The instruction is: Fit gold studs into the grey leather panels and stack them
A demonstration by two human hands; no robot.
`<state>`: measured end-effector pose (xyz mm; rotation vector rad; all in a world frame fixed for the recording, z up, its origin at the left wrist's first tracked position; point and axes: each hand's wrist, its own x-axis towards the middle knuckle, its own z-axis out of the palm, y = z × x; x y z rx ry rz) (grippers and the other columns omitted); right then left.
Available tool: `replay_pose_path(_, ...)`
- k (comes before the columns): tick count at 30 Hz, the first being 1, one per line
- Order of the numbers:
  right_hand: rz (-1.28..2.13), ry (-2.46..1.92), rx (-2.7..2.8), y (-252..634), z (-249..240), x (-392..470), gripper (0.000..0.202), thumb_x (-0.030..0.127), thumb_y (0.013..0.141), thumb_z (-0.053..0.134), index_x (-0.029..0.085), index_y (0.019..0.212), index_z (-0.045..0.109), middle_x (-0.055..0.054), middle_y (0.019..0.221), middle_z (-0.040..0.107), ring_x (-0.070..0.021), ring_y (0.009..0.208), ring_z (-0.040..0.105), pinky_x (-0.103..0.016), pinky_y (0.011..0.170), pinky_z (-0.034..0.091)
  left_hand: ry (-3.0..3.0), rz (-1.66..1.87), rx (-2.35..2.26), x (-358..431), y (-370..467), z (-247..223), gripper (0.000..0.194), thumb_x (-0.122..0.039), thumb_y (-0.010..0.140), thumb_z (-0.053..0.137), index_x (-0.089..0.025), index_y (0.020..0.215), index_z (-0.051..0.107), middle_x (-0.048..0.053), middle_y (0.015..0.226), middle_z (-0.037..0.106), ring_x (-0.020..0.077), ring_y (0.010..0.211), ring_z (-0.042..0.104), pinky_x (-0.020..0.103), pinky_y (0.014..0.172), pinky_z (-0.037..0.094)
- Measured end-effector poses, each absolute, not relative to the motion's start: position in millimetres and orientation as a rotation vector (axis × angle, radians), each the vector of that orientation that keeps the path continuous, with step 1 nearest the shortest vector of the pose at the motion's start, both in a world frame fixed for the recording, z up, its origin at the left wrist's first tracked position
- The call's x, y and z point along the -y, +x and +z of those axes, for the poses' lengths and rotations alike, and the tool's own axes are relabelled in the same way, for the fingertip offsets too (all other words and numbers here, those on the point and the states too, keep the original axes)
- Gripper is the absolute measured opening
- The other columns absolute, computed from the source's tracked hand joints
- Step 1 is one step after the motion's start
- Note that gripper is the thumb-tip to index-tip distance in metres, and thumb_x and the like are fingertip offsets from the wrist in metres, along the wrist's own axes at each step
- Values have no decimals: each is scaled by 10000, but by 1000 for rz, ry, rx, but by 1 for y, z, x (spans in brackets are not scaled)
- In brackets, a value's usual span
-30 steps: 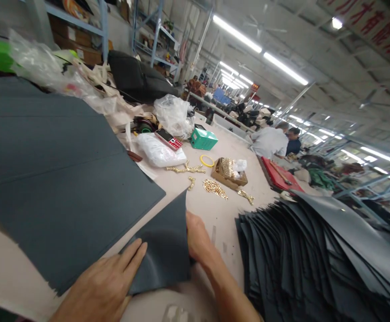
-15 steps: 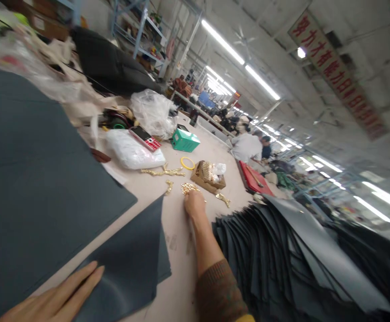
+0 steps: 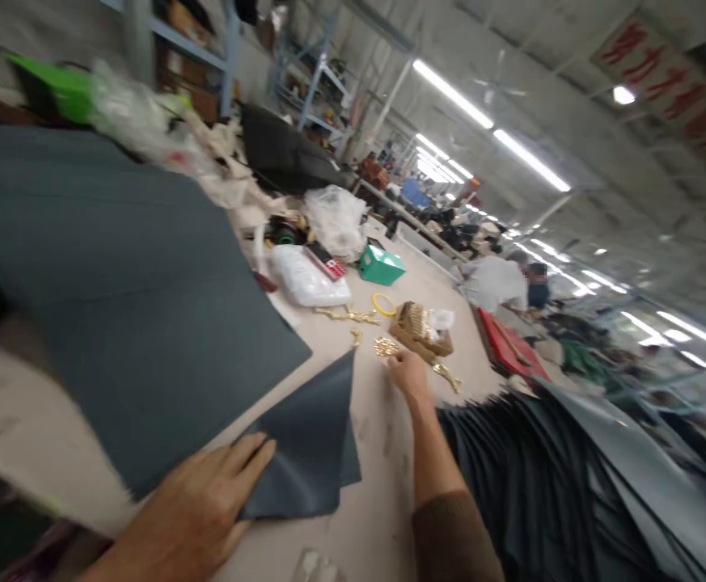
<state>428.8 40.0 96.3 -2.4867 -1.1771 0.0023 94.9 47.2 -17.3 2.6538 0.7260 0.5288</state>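
Note:
My left hand [image 3: 200,497] lies on a folded dark grey sheet [image 3: 304,436], which looks like leather, with its fingers stretched out over the left part. My right hand [image 3: 410,373] is at the near edge of a small pile of gold-coloured metal pieces [image 3: 385,347]. Its fingers are drawn together, and whatever may be between the tips is hidden. Just behind it stands a small cardboard box [image 3: 419,343] holding more gold pieces and a clear plastic bag. Gold strands [image 3: 446,375] lie right of the hand, and a gold clump [image 3: 357,335] lies to its left.
A large dark sheet [image 3: 146,283] covers the left side of the table. Many dark sheets [image 3: 522,477] are stacked at right. Farther back are a green box [image 3: 381,264], a yellow ring [image 3: 383,304], a white packet [image 3: 307,275] and a red case [image 3: 510,343]. A person [image 3: 493,283] is beyond.
The view has swung left, so things appear farther right. My left hand shows more fully on the folded sheet. My right hand has drawn slightly back to the near edge of the gold pile.

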Motion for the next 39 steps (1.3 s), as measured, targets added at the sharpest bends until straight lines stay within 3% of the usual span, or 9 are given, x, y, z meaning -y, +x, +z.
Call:
replay_pose_path(3, 165, -2242, 1189, 405, 95, -30, 343, 431, 873, 516, 121, 861, 661, -45, 708, 654, -173, 655, 641, -298, 646, 545, 2646, 292, -749, -45, 91, 5, 629, -122, 752, 577, -174, 1375, 510, 129, 1317, 587, 298, 1142, 580, 445, 968, 488)
replay_pose_path(6, 431, -2060, 1244, 353, 86, -18, 362, 480, 812, 582, 143, 898, 682, -21, 680, 651, -154, 606, 616, -268, 584, 527, 2662, 256, -719, -45, 94, 16, 553, -222, 822, 613, -152, 1359, 500, 142, 1266, 593, 294, 1088, 584, 442, 914, 496)
replay_pose_path(10, 840, -1980, 1437, 286, 65, -13, 212, 364, 804, 623, 175, 849, 708, 2, 632, 642, -128, 555, 574, -231, 521, 461, 2721, 289, -660, -43, 92, 14, 438, -288, 847, 634, -147, 1253, 551, 117, 1122, 622, 270, 958, 593, 411, 822, 487)
replay_pose_path(17, 883, -2039, 1702, 263, 59, -25, 151, 203, 792, 569, 197, 752, 714, 20, 661, 680, -108, 587, 592, -205, 563, 419, 2739, 393, -622, -43, 90, 8, 219, -261, 843, 609, -157, 1035, 601, 68, 957, 610, 249, 840, 562, 401, 724, 454)
replay_pose_path(28, 1050, -2264, 1565, 259, 64, -42, 145, 204, 755, 577, 182, 669, 692, 2, 572, 652, -120, 528, 600, -195, 484, 423, 2703, 402, -630, -42, 91, 8, 243, -226, 836, 600, -157, 1068, 602, 62, 961, 608, 259, 831, 554, 417, 714, 453)
replay_pose_path(39, 1311, -2378, 1421, 258, 72, -64, 170, 106, 697, 611, 168, 540, 599, 18, 428, 572, -129, 417, 573, -193, 382, 466, 2676, 369, -622, -43, 92, 10, 351, -241, 847, 590, -129, 1179, 577, 83, 1009, 620, 283, 865, 575, 443, 732, 487)
